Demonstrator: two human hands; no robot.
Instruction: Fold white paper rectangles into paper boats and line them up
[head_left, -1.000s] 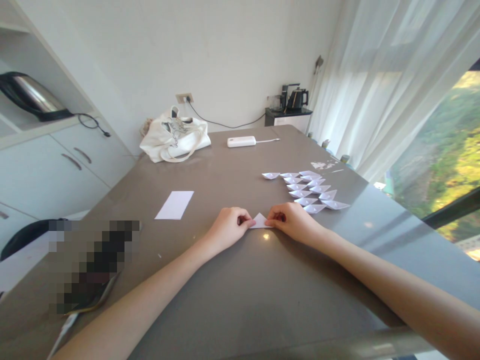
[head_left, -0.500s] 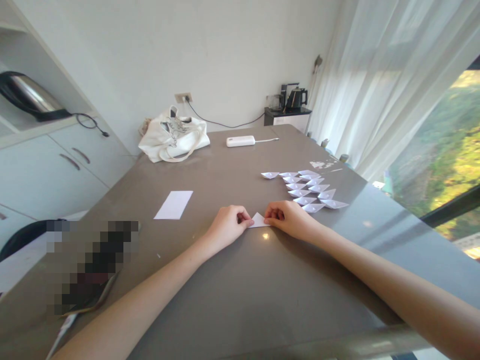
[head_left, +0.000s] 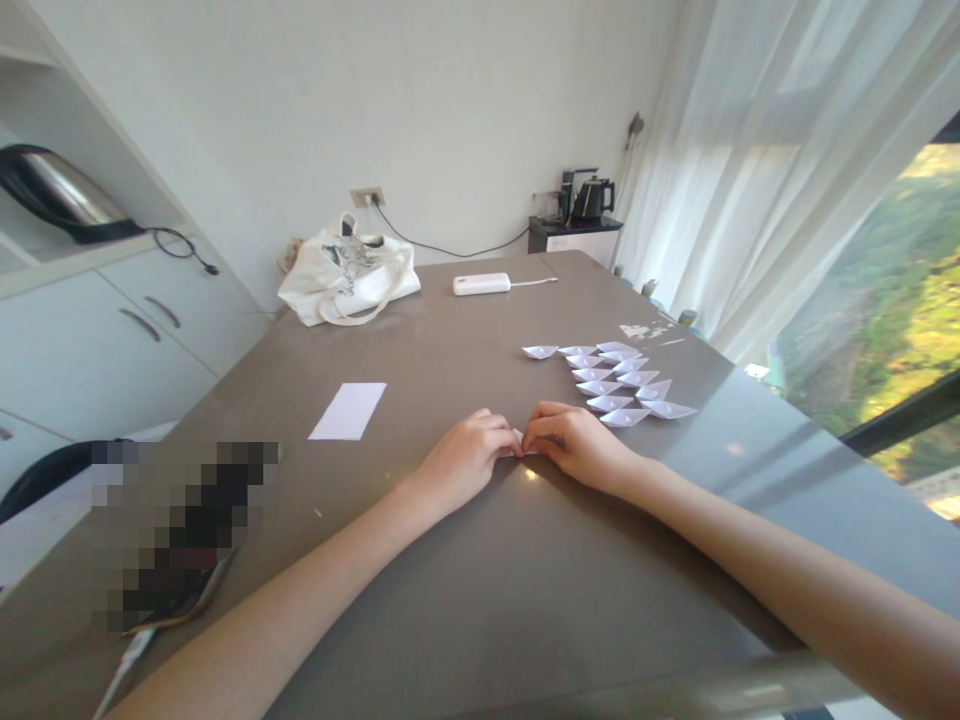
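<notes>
A small piece of folded white paper [head_left: 517,437] lies low on the table, mostly covered by my fingers. My left hand [head_left: 474,447] is closed, its fingertips pinching the paper's left side. From the other side, my right hand [head_left: 571,440] is also closed, with thumb and fingers pressed on the paper close to the left fingertips. Just beyond my right hand, several white paper boats [head_left: 609,388] sit in staggered rows. Off to the left, flat white paper [head_left: 349,411] lies on the tabletop.
The brown table [head_left: 450,600] holds a white bag [head_left: 349,275] at its back left and a white power bank [head_left: 481,285] at the back. White paper scraps [head_left: 636,330] lie near the right edge. A pixelated dark object [head_left: 191,540] with a cable is at left.
My hands have come closer together, the left fingertips moving right across the paper. The folded triangle, plainly visible before, is now mostly hidden by my fingers.
</notes>
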